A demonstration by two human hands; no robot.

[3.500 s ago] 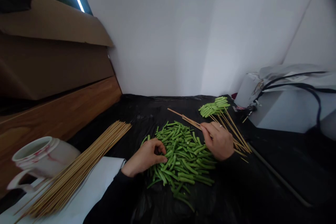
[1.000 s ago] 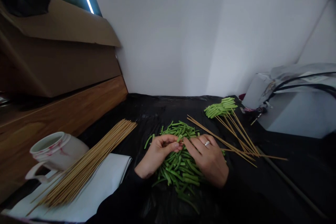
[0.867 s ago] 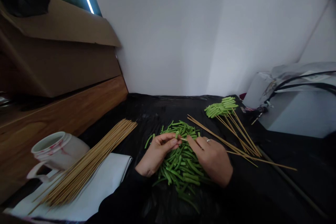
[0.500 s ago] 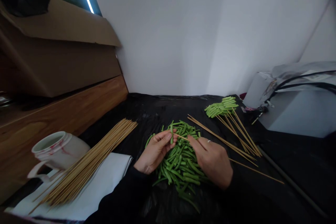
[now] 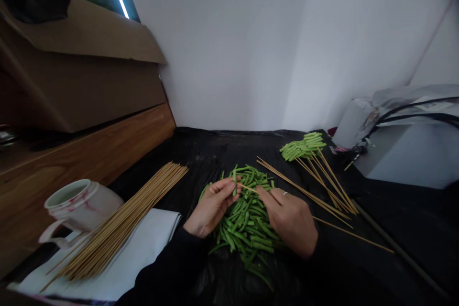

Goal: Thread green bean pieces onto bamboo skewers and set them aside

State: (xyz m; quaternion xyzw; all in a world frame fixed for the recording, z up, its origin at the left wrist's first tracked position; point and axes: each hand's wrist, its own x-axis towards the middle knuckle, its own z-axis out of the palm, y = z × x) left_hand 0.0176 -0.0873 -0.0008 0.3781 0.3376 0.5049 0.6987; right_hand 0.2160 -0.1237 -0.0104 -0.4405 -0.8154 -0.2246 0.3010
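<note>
A heap of cut green bean pieces (image 5: 247, 222) lies on the black plastic sheet (image 5: 201, 153) in front of me. My left hand (image 5: 211, 205) pinches one upright bean piece (image 5: 234, 185) above the heap. My right hand (image 5: 289, 217) is closed on a thin bamboo skewer (image 5: 351, 234), whose tip points at that bean and whose tail runs off to the right. Both hands hover close together over the heap.
A bundle of bare skewers (image 5: 122, 224) rests on a white cloth (image 5: 143, 253) at left, beside a white mug (image 5: 77, 203). Finished bean skewers (image 5: 304, 146) lie at the back right near a grey box with black cables (image 5: 398, 143). A wooden ledge (image 5: 86, 153) borders the left.
My right hand picked a skewer from the pile at right and brought it to the heap. My left hand lifted one bean piece, and the skewer tip has reached it.
</note>
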